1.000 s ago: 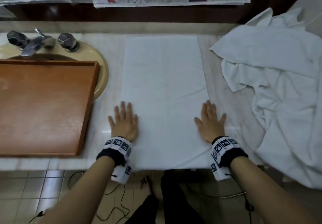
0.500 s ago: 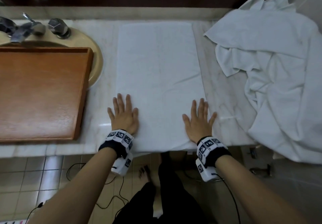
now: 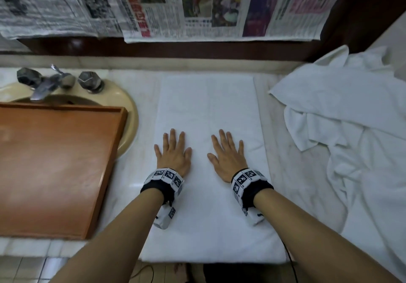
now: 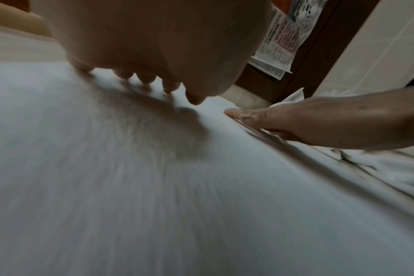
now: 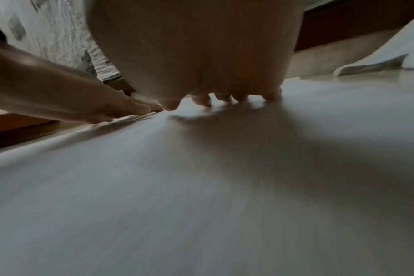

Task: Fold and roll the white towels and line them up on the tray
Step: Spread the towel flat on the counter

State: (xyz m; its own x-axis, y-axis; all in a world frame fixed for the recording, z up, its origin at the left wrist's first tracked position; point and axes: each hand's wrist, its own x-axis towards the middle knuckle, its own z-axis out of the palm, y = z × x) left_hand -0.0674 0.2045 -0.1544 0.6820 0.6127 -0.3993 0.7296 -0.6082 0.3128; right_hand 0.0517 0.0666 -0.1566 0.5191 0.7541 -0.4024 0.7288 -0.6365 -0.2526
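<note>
A folded white towel [image 3: 208, 106] lies flat on the marble counter, long side running away from me. My left hand [image 3: 173, 150] and my right hand [image 3: 227, 154] both lie flat on it, palms down, fingers straight and spread, about mid-length of the towel. In the left wrist view my left hand [image 4: 140, 78] touches the towel [image 4: 154, 186] with its fingertips, and the right hand [image 4: 319, 121] lies alongside. The right wrist view shows my right hand [image 5: 222, 97] on the cloth [image 5: 201, 186]. A wooden tray [image 3: 55, 164] sits to the left, over the sink, with nothing on it.
A heap of loose white towels [image 3: 351, 133] covers the counter's right side. A beige sink [image 3: 129, 115] with a metal tap [image 3: 48, 82] lies under the tray's far end. Newspaper sheets [image 3: 175, 5] hang on the wall behind. The counter's front edge runs below my forearms.
Both hands have slid forward along the towel from its near corners and moved closer together, still flat. The towel's surface looks smoother.
</note>
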